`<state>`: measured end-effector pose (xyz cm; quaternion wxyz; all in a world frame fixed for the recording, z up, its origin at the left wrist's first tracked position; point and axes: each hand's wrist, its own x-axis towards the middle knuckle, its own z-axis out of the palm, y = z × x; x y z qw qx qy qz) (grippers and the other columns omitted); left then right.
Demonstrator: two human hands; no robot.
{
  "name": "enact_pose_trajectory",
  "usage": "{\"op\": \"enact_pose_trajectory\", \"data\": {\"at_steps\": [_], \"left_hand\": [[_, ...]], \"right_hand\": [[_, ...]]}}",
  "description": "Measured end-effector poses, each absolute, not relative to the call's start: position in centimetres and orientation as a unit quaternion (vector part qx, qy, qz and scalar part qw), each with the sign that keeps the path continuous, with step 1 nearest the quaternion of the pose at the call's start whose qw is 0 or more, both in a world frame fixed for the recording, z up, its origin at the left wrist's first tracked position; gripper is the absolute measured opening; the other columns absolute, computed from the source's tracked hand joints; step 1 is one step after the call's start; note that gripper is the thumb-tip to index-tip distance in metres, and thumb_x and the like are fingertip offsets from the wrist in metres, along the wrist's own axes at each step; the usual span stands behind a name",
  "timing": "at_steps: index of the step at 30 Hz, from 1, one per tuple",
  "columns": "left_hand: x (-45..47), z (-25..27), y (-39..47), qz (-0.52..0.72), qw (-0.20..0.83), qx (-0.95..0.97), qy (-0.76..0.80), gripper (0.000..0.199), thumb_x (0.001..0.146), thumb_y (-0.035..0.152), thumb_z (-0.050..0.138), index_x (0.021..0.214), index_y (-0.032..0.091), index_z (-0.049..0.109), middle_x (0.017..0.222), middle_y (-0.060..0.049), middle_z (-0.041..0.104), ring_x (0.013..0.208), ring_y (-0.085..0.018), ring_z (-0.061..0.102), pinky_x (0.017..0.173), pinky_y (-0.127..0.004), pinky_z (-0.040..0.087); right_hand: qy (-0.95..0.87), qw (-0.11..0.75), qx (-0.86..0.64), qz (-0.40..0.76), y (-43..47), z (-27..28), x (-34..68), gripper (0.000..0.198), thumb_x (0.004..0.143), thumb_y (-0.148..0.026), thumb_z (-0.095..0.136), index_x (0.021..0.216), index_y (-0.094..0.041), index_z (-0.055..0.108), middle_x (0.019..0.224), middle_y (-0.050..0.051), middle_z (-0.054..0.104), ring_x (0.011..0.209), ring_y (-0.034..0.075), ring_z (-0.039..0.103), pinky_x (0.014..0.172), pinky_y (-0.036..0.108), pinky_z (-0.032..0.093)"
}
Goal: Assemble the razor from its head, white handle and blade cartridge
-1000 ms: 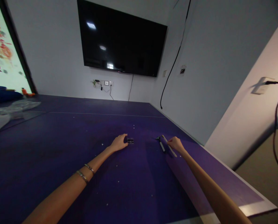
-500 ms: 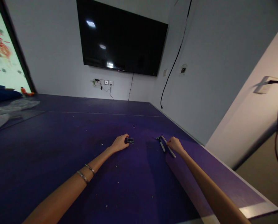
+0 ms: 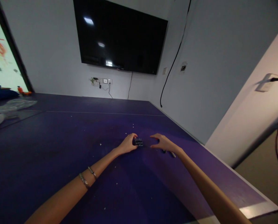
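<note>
My left hand (image 3: 127, 144) pinches a small dark rectangular piece (image 3: 139, 142) with pale lines across it, on or just above the purple tabletop. Its exact kind cannot be made out. Just to the right, my right hand (image 3: 162, 143) is open, thumb and fingers apart and pointing toward the dark piece, without visibly touching it. Beneath the right hand lies a pliers-like tool with two grey-edged handles (image 3: 173, 154); the hand hides most of it, and only the handle ends show.
White specks dot the purple tabletop (image 3: 83, 161). Clear plastic wrapping (image 3: 15, 105) lies at the far left, near an orange item (image 3: 21, 90) and dark blue cloth (image 3: 1, 93). A black cable (image 3: 173, 60) hangs along the right wall. A television (image 3: 120, 37) is mounted above.
My right hand has let go of the pliers-like tool and moved left, opening its fingers. My left hand has shifted right with the dark piece, bringing the hands closer together.
</note>
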<state>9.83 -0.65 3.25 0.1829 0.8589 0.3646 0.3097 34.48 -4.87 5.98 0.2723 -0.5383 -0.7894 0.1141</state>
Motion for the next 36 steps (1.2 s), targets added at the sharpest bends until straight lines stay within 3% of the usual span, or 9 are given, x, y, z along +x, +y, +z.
{"op": "enact_pose_trajectory", "data": {"at_steps": [4, 10, 14, 17, 26, 36], "left_hand": [[11.5, 4.1, -2.7, 0.300, 0.200, 0.870, 0.335, 0.047, 0.063, 0.020, 0.063, 0.108, 0.016, 0.047, 0.109, -0.009, 0.055, 0.102, -0.021, 0.052, 0.090, -0.035, 0.040], [12.6, 4.5, -3.9, 0.288, 0.199, 0.878, 0.327, 0.047, 0.066, 0.023, 0.063, 0.110, 0.016, 0.047, 0.112, -0.010, 0.055, 0.105, -0.023, 0.051, 0.091, -0.037, 0.040], [12.4, 3.9, -3.5, 0.280, 0.166, 0.885, 0.333, 0.063, 0.070, 0.031, 0.063, 0.124, 0.015, 0.036, 0.130, -0.014, 0.043, 0.122, -0.025, 0.039, 0.101, -0.040, 0.032], [11.5, 3.1, -2.4, 0.263, 0.140, 0.885, 0.359, 0.064, 0.075, 0.036, 0.057, 0.128, 0.013, 0.031, 0.136, -0.015, 0.037, 0.129, -0.025, 0.029, 0.105, -0.040, 0.027], [7.0, 0.5, 1.1, 0.243, 0.073, 0.860, 0.443, 0.049, 0.082, 0.038, 0.045, 0.121, 0.008, 0.041, 0.132, -0.018, 0.041, 0.127, -0.026, 0.032, 0.105, -0.039, 0.025], [7.6, -0.9, 0.8, 0.229, 0.070, 0.857, 0.457, 0.050, 0.086, 0.044, 0.037, 0.120, 0.008, 0.044, 0.134, -0.020, 0.039, 0.126, -0.029, 0.033, 0.103, -0.042, 0.028]], "right_hand": [[-0.822, 0.255, -0.485, 0.154, -5.6, 6.1, 32.1, 0.066, 0.053, -0.037, 0.076, 0.115, -0.024, 0.058, 0.111, 0.007, 0.060, 0.100, 0.024, 0.054, 0.086, 0.034, 0.039], [-0.809, 0.249, -0.509, 0.155, -5.3, 5.7, 31.5, 0.044, 0.051, -0.029, 0.076, 0.094, -0.023, 0.066, 0.093, 0.003, 0.061, 0.086, 0.020, 0.057, 0.077, 0.030, 0.041], [-0.806, 0.254, -0.515, 0.143, -4.8, 5.7, 32.8, 0.044, 0.052, -0.029, 0.076, 0.094, -0.024, 0.066, 0.092, 0.003, 0.061, 0.086, 0.020, 0.056, 0.078, 0.030, 0.042], [-0.799, 0.243, -0.533, 0.134, -4.4, 6.2, 35.4, 0.047, 0.056, -0.029, 0.073, 0.102, -0.021, 0.064, 0.098, 0.005, 0.062, 0.089, 0.020, 0.057, 0.080, 0.030, 0.042], [-0.712, 0.115, -0.680, 0.131, -2.8, 6.1, 45.8, 0.051, 0.054, -0.021, 0.071, 0.105, -0.016, 0.064, 0.104, 0.009, 0.065, 0.093, 0.024, 0.059, 0.078, 0.027, 0.043], [-0.720, 0.026, -0.677, 0.152, -1.9, 4.3, 48.7, 0.056, 0.051, -0.025, 0.070, 0.105, -0.018, 0.064, 0.105, 0.007, 0.065, 0.096, 0.025, 0.058, 0.081, 0.029, 0.044]]}}
